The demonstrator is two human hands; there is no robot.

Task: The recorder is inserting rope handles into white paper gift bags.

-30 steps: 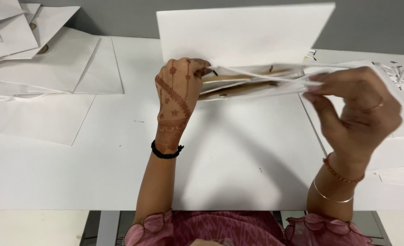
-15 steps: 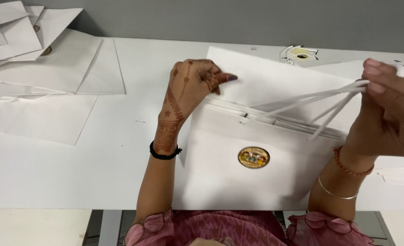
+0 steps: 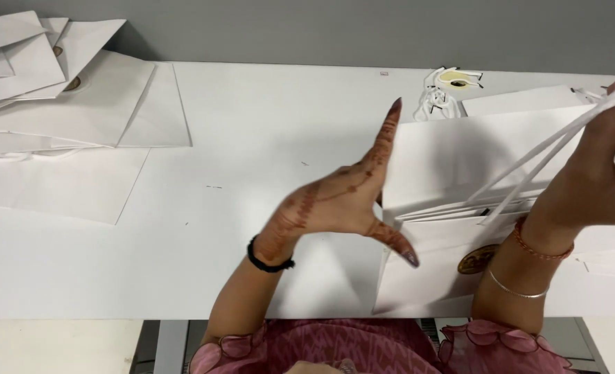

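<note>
The white paper bag [image 3: 460, 159] lay on the near right part of the white table [image 3: 252, 138], its long axis running left to right and its open mouth facing the near side. A round gold seal [image 3: 478, 258] showed on the near panel, partly hidden by the right forearm.

Left hand [image 3: 342, 201]: fingers spread and extended flat, palm edge set against the left edge of the bag. It gripped nothing. The index finger pointed to the far side; the thumb pointed near and right, along the bag's fold line.

Right hand [image 3: 609, 166]: fingers pressed together, pinching the white ribbon handles [image 3: 536, 163]. The handles ran taut from the bag mouth, up and to the right, into the grip. The exact finger contact could not be told, as the hand was cut off by the right frame edge.

Key relation: the bag lay to the left of and below the right-hand grip, with the left hand nearer to the bag body.

A stack of flat white bags [image 3: 58, 90] rested at the far left, well apart. A bundle of loose handles [image 3: 449, 86] lay just beyond the bag.
</note>
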